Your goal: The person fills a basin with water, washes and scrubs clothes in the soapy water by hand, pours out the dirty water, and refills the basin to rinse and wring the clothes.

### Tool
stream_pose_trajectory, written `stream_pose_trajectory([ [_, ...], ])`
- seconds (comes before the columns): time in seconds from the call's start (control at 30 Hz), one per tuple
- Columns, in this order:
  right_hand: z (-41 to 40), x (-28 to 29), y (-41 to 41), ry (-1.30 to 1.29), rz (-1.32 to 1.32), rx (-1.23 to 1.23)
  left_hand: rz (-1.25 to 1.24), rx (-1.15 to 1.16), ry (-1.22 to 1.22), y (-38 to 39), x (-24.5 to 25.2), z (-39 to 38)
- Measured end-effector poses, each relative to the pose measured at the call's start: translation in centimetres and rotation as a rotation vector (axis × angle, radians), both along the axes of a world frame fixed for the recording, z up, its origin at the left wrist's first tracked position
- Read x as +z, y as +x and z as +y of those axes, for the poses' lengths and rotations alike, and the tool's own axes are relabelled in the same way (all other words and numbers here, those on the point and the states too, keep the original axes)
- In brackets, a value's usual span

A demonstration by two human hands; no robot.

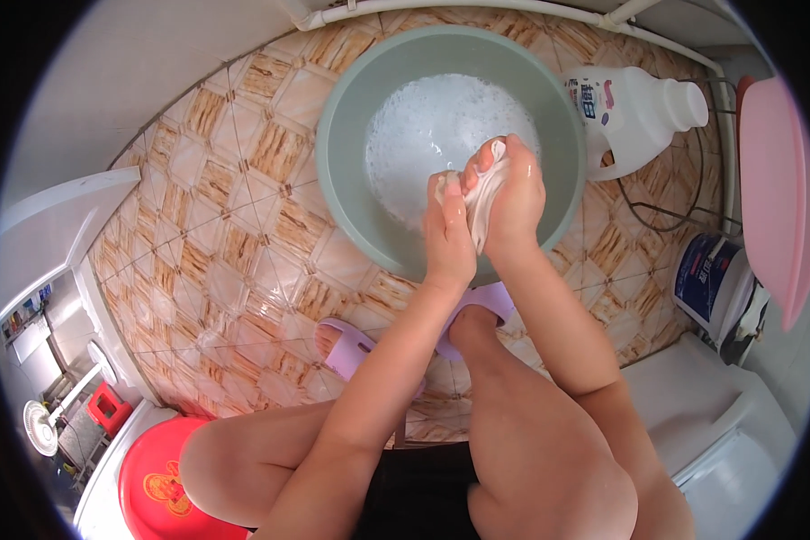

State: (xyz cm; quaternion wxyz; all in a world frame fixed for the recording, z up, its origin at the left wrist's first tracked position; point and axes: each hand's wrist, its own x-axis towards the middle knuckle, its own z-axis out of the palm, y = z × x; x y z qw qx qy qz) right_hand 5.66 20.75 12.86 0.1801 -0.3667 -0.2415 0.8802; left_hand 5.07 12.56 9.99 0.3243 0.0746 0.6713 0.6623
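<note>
Both my hands are together above the near right part of a grey-green plastic basin [341, 202], gripping a wet, pale cloth [487, 192]. My left hand [451, 236] clasps the cloth's left side, thumb uppermost. Around its right side curl the fingers of my right hand [518, 196]. The cloth is bunched into a narrow, folded bundle, so its full shape is hidden. Below the hands, soapy water [418, 145] with white foam covers the basin's bottom. Wet skin glistens on both hands.
Right of the basin lies a white plastic detergent bottle [638, 128]. A pink basin [773, 175], a labelled bucket [709, 280] and a wire rack [655, 226] line the right side. A red plastic basin [148, 472] is by my left knee. White pipes [445, 5] run along the far wall.
</note>
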Motion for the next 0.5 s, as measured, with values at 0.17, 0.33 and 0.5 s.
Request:
stream_pose_trajectory([
  [0.17,-0.7,-1.6,2.1,1.14,-0.112,0.211,-0.546,0.147,0.348,-0.4,2.3,1.3],
  [0.33,0.4,-0.6,4.7,0.938,-0.092,0.279,-0.674,0.145,0.395,0.4,0.5,1.5],
  [0.5,3.3,-1.6,9.0,1.291,-0.613,0.071,-0.773,0.164,0.391,0.2,-0.2,1.1],
])
